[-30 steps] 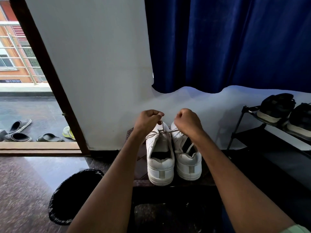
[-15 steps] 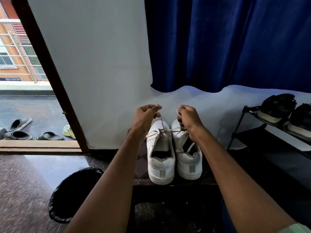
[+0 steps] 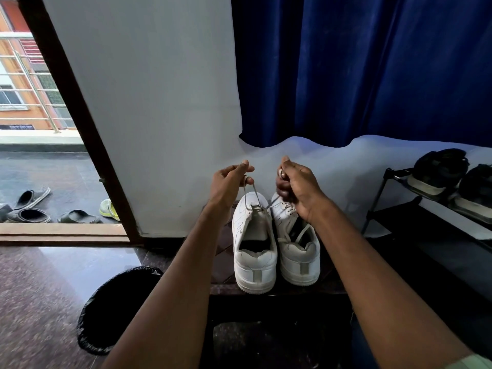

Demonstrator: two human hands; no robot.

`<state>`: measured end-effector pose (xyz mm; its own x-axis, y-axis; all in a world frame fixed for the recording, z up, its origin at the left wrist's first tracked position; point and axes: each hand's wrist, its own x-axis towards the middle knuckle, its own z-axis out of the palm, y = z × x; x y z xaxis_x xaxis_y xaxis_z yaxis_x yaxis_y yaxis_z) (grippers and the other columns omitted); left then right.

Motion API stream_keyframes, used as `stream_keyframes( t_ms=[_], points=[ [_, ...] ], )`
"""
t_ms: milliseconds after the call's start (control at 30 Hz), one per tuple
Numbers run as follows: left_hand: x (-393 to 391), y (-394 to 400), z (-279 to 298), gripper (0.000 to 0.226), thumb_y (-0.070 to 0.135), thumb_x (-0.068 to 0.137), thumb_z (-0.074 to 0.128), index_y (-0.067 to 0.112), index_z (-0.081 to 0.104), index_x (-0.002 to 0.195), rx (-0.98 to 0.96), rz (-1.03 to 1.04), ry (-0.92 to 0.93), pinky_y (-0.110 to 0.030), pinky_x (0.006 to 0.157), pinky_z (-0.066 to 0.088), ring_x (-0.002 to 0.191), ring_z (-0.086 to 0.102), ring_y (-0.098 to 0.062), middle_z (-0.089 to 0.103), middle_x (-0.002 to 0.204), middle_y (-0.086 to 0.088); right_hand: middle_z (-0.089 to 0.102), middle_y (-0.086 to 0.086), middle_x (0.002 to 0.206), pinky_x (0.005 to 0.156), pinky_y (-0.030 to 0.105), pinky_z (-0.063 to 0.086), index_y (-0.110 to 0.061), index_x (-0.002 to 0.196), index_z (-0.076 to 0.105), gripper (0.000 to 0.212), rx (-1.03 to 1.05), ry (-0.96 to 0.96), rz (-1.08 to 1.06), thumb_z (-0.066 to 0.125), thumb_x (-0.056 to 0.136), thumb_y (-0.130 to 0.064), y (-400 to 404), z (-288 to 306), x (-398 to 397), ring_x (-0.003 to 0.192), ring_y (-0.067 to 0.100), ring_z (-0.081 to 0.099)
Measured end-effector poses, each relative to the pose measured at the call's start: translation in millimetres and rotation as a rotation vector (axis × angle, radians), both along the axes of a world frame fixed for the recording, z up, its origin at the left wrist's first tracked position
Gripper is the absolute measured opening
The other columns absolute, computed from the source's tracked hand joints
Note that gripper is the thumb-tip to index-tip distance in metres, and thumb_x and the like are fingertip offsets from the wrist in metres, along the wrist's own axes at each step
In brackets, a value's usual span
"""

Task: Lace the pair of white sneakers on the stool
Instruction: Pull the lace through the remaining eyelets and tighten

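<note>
Sneakers [image 3: 275,243] on stool [image 3: 226,251]: left hand [image 3: 229,182] pinching lace [image 3: 254,194] upward, right hand [image 3: 298,187] gripping the other end, needing even tension.

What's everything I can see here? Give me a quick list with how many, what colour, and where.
sneakers: two, white, side by side on the stool
stool: one, dark, under the sneakers
lace: one, pale, rising from the left sneaker
curtain: one, blue, upper right
wall: white, behind the stool
bin: one, black liner, floor at left
shoe rack: one, black, at right
dark shoes: two, on the rack
sandals: several, dark, outside the doorway
left hand: pinches the lace
right hand: fingers curled above the right sneaker; what it holds is unclear
</note>
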<state>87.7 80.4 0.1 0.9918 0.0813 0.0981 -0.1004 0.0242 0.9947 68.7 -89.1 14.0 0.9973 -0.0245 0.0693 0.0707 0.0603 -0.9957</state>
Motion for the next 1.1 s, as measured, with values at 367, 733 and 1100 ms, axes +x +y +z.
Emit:
stream_keyframes(
  t_ms=[367,733,1100],
  points=[
    [13.1,1.4,-12.0,0.017,0.012,0.101,0.058,0.011,0.074,0.105,0.278,-0.085,-0.078,-0.029,0.079,0.049,0.081,0.066,-0.018,0.071,0.073,-0.003,0.045,-0.010,0.050,0.053,0.028,0.035,-0.019,0.061,0.059,0.049,-0.586,-0.022,-0.042,0.063,0.099,-0.049,0.2,-7.8,-2.6,0.046,0.008,0.039],
    [16.7,12.3,-32.1,0.064,0.021,0.084,0.073,0.028,0.050,0.142,1.000,-0.316,0.121,-0.039,0.102,0.052,0.121,0.054,-0.029,0.044,0.136,-0.008,0.075,-0.006,0.082,0.068,0.027,0.049,-0.025,0.088,0.081,0.032,-1.352,-0.078,-0.103,0.084,0.078,-0.056,-11.1,-5.2,-6.3,0.076,0.016,0.065],
    [17.8,7.9,-34.8,0.051,0.023,0.081,0.063,0.025,0.059,0.132,0.927,-0.200,0.230,-0.021,0.042,0.050,0.076,0.071,-0.025,0.053,0.127,-0.011,0.038,-0.002,0.054,0.051,0.020,0.038,-0.010,0.057,0.050,0.045,-0.349,-0.015,0.078,0.076,0.091,-0.023,-15.9,6.6,-10.6,0.046,0.010,0.034]
  ],
)
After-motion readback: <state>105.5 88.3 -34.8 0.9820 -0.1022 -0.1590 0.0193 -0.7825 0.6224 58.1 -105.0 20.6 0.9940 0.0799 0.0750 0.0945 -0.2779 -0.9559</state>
